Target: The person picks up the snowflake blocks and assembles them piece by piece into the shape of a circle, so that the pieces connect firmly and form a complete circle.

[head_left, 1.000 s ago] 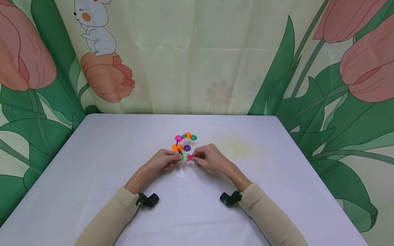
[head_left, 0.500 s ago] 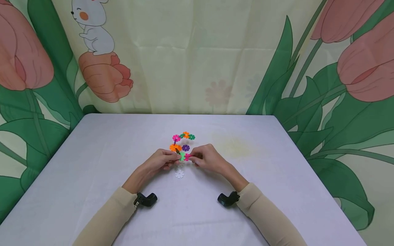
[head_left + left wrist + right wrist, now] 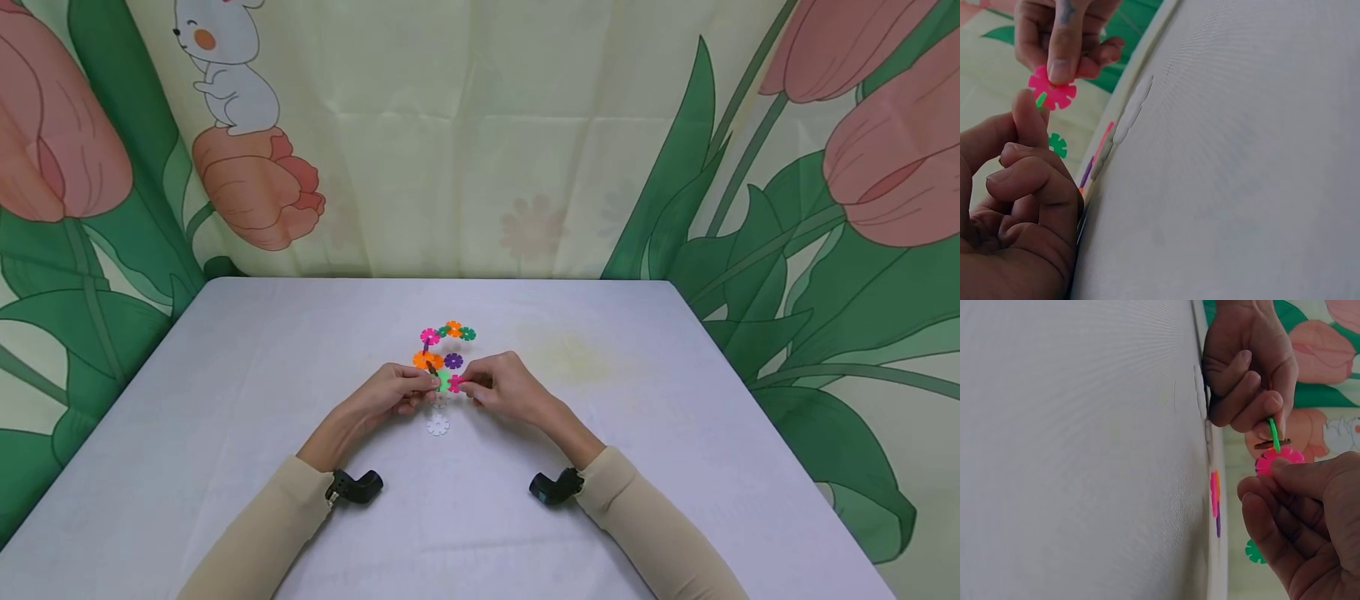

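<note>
little has moved since the earlier frame: below head-view centre, left hand (image 3: 393,389) pinches a green disc (image 3: 444,380), right hand (image 3: 513,388) pinches a pink disc (image 3: 454,383).

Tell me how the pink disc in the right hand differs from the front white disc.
Colour: the pink disc is vivid pink; the white disc is white.
Support: the right hand pinches the pink disc above the table; the white disc lies on it.
Both are round with notched rims.
</note>
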`<state>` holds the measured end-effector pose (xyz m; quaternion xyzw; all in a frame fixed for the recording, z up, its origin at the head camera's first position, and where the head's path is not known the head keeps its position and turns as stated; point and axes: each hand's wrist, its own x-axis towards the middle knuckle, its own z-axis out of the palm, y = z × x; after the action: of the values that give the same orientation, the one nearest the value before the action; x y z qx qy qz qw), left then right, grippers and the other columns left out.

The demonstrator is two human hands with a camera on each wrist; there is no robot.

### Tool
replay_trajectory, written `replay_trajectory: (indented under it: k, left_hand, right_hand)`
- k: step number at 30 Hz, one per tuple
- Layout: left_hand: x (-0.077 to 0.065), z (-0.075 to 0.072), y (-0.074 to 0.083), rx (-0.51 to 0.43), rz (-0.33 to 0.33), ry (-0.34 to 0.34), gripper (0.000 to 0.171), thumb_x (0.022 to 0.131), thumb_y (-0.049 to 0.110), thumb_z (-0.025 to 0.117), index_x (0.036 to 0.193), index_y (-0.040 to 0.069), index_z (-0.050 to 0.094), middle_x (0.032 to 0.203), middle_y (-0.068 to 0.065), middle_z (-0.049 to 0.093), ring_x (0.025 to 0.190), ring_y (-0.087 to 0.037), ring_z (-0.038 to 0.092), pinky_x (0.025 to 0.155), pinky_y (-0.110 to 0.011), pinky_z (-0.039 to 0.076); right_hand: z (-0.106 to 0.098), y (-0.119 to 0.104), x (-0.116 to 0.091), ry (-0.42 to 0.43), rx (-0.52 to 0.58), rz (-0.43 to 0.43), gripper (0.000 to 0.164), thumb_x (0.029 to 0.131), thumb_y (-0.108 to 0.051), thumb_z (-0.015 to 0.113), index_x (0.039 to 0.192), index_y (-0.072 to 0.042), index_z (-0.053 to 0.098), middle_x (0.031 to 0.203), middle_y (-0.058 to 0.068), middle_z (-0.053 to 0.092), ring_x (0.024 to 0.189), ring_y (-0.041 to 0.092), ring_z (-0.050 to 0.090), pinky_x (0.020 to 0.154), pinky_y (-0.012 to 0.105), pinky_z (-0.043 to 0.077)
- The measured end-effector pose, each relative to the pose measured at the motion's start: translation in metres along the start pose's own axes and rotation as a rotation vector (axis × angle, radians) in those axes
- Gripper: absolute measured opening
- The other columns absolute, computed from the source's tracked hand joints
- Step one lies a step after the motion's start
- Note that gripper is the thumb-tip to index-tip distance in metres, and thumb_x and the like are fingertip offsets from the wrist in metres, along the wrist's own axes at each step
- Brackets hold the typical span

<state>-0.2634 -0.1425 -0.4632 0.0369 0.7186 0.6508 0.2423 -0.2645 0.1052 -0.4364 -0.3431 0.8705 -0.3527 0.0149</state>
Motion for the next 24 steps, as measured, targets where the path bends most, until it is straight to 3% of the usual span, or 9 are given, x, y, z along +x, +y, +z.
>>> replay_trajectory:
  k: [24]
  left_hand:
    - [-0.0010, 0.0004, 0.0005, -0.027, -0.004, -0.023, 0.023, 0.102, 0.019, 0.069, 0.104, -0.003, 0.076, 0.073, 0.004, 0.070, 0.062, -0.009, 0.046, 0.055, -0.018, 0.035]
  right_hand:
    - [0.0061, 0.0000, 0.0013, 0.016, -0.024, -0.011, 0.007, 0.098, -0.009, 0.075, 0.096, -0.004, 0.080, 0.077, 0.005, 0.075, 0.064, 0.004, 0.058, 0.067, 0.017, 0.055]
